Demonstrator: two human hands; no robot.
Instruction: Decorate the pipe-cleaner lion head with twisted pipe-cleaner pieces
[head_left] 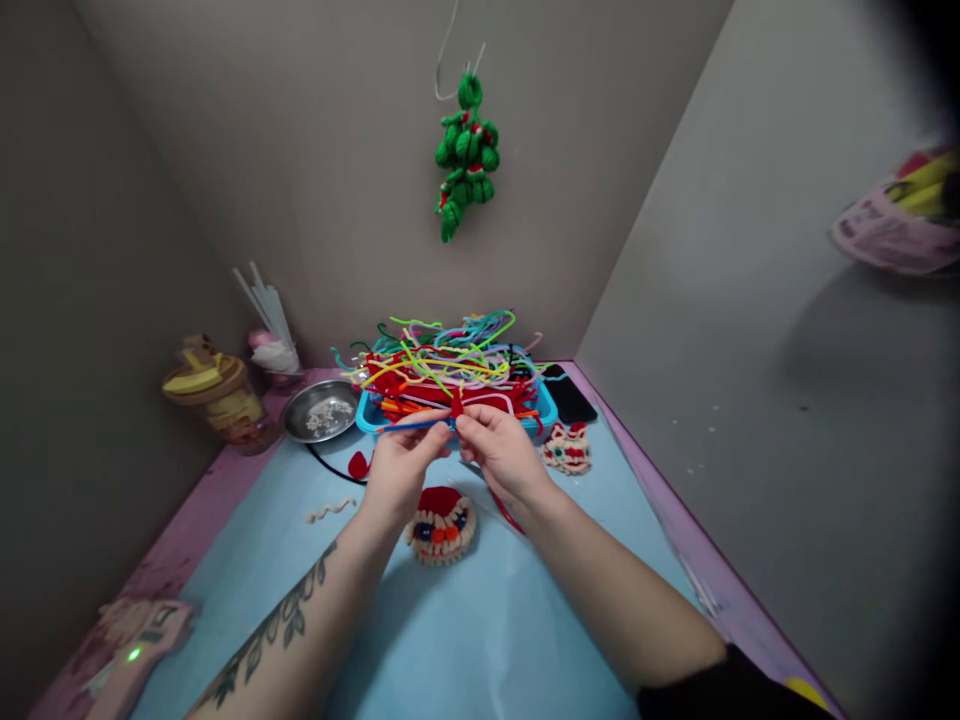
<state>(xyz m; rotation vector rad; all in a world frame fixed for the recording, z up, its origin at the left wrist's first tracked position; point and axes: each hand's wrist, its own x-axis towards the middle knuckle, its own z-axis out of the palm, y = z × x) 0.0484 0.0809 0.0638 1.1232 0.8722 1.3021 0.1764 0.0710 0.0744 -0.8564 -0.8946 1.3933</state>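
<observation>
Above the light blue table [465, 640], my left hand [401, 468] pinches a thin blue stick or pipe cleaner [409, 425] that lies level and points left. My right hand [501, 452] is closed in a pinch beside it, holding a small red pipe cleaner piece [457, 404] against the blue one. A red strand [506, 512] trails under my right wrist. A round red and cream pipe cleaner figure [441, 526] lies on the table just below both hands.
A blue tray [546, 405] heaped with coloured pipe cleaners stands behind the hands. A metal bowl [321, 410], a yellow-lidded cup [217, 395], a black phone [570, 395] and another small figure [568, 447] lie around it. A green pipe cleaner ornament [465, 150] hangs on the back wall.
</observation>
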